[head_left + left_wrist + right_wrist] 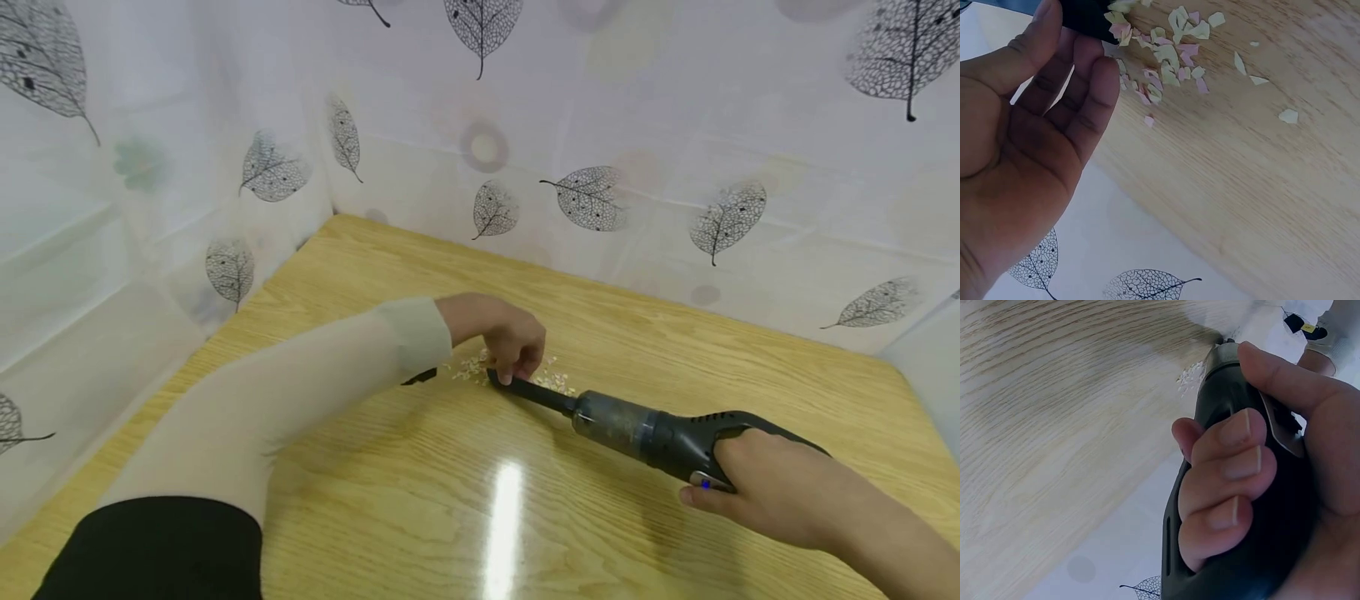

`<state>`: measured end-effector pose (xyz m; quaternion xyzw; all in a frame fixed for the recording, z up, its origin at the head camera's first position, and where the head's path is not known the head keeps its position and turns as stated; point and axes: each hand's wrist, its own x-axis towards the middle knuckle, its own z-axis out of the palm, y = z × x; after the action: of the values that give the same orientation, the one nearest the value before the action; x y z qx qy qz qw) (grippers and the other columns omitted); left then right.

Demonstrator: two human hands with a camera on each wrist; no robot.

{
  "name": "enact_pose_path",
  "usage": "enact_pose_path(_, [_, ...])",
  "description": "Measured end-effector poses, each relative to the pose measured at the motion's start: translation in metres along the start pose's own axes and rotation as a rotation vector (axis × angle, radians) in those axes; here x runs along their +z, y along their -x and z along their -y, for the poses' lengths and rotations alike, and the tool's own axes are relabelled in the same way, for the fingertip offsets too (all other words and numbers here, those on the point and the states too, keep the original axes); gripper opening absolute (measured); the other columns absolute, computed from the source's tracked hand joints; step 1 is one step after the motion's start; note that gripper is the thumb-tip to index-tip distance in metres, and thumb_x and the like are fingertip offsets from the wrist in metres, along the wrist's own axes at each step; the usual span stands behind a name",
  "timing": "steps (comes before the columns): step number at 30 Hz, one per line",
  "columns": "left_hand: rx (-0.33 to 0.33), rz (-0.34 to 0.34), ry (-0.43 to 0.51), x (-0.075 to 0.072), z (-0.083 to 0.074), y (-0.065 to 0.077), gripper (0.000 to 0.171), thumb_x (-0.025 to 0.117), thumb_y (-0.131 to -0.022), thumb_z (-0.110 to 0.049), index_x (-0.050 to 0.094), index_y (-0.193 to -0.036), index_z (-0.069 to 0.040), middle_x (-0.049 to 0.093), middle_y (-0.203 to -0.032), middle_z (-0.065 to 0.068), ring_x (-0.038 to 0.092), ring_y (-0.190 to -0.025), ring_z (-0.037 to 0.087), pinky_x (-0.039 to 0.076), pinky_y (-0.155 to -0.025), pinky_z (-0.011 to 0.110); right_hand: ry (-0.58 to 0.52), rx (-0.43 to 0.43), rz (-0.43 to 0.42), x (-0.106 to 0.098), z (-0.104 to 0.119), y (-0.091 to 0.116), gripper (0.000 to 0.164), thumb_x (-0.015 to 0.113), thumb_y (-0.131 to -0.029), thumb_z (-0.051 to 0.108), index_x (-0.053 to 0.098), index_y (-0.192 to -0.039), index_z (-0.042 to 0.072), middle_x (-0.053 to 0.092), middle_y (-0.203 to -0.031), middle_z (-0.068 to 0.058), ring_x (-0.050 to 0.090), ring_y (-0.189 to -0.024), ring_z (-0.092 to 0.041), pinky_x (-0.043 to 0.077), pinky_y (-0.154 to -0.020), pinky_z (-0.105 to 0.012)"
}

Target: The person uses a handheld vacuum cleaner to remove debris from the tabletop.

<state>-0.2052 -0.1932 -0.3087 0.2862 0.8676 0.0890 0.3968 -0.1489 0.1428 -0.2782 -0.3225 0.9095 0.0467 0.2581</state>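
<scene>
My right hand (780,483) grips the handle of a black handheld vacuum cleaner (682,442), fingers curled through its loop in the right wrist view. The vacuum has a see-through grey dust cup (611,423) and a long narrow black nozzle (536,395) that points left. With thumb and fingers, my left hand (513,337) pinches the nozzle near its tip, as the left wrist view shows. Small yellow and pink paper scraps (1169,56) lie scattered on the table around the nozzle's mouth. Part of the scraps is hidden behind the left hand in the head view.
The wood-grain table (390,500) reaches back to a white curtain (645,108) printed with dark leaves, which also hangs along the left side. A bright light reflection shows on the tabletop. A small black piece (420,377) shows beneath the left sleeve.
</scene>
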Motion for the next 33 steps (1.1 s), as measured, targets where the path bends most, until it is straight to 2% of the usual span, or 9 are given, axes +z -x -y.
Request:
enact_pose_path(8, [0.004, 0.037, 0.051, -0.002, 0.001, 0.005, 0.012, 0.071, -0.089, 0.001, 0.065, -0.099, -0.002, 0.058, -0.087, 0.002, 0.063, -0.074, 0.017, 0.06, -0.079, 0.033, 0.01, -0.006, -0.036, -0.001, 0.0, 0.001, 0.052, 0.06, -0.083, 0.073, 0.06, -0.079, 0.022, 0.051, -0.066, 0.007, 0.046, -0.058, -0.009, 0.037, -0.055, -0.029])
enact_pose_path(16, [-0.035, 0.066, 0.132, -0.003, 0.002, 0.007, 0.011, 0.068, -0.091, 0.002, 0.062, -0.095, -0.006, 0.056, -0.09, 0.002, 0.064, -0.082, 0.02, 0.061, -0.078, 0.035, 0.025, -0.02, -0.067, -0.002, 0.001, 0.002, 0.05, 0.061, -0.083, 0.072, 0.059, -0.079, 0.022, 0.051, -0.069, 0.007, 0.045, -0.059, -0.009, 0.036, -0.054, -0.027])
enact_pose_path(26, [-0.053, 0.078, 0.21, -0.003, 0.007, 0.008, 0.016, 0.063, -0.093, 0.005, 0.056, -0.089, -0.008, 0.051, -0.087, 0.002, 0.058, -0.08, 0.016, 0.061, -0.08, 0.035, 0.023, 0.0, -0.053, -0.005, 0.004, 0.0, 0.051, 0.06, -0.084, 0.073, 0.059, -0.078, 0.022, 0.051, -0.066, 0.006, 0.045, -0.056, -0.01, 0.036, -0.053, -0.029])
enact_pose_path(30, [-0.036, 0.061, 0.189, -0.002, 0.008, 0.01, 0.015, 0.061, -0.093, 0.005, 0.055, -0.089, -0.008, 0.05, -0.087, 0.002, 0.056, -0.08, 0.015, 0.061, -0.08, 0.034, 0.026, 0.0, -0.059, -0.006, 0.004, -0.001, 0.051, 0.06, -0.084, 0.072, 0.059, -0.079, 0.022, 0.05, -0.068, 0.005, 0.045, -0.057, -0.01, 0.036, -0.053, -0.029])
enact_pose_path(33, [-0.009, 0.037, 0.111, -0.002, 0.009, 0.011, 0.014, 0.064, -0.093, 0.001, 0.056, -0.09, -0.01, 0.051, -0.087, 0.0, 0.055, -0.079, 0.013, 0.059, -0.079, 0.029, 0.023, 0.002, -0.056, -0.006, 0.004, -0.002, 0.05, 0.06, -0.084, 0.072, 0.058, -0.078, 0.022, 0.05, -0.068, 0.005, 0.045, -0.057, -0.01, 0.036, -0.053, -0.029])
